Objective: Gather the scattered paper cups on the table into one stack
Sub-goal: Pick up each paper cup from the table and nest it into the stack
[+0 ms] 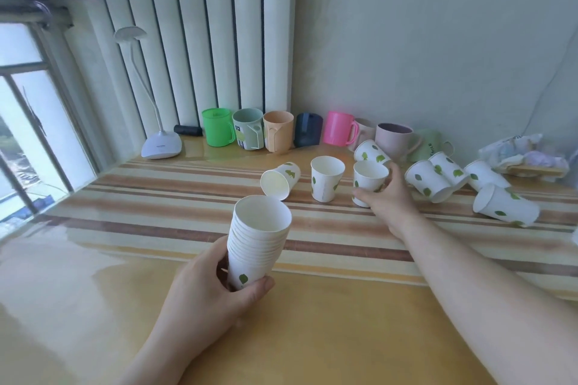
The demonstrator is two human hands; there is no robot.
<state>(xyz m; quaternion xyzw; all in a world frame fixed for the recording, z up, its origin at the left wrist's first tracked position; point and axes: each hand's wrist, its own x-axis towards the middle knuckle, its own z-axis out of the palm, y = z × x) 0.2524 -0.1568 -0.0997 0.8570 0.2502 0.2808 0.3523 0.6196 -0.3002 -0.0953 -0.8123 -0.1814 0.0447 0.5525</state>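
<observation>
1. The left hand (203, 287) grips the stack of paper cups (258, 241) above the desk (312, 322).
2. Beyond the stack, the right hand (386, 197) holds an upright paper cup (369, 180).
3. More loose cups (325, 178) stand and lie beside it.

Pale wall (438, 40); white radiator (219, 40); window (18, 134) at left; glossy striped tabletop (156, 197).

We cannot see the right hand's (386, 197) fingertips behind the upright cup (369, 180). At three o'clock, the bundle of wrappers (525, 153) is too blurred to identify. The table (344, 322) is cut off at six o'clock.
</observation>
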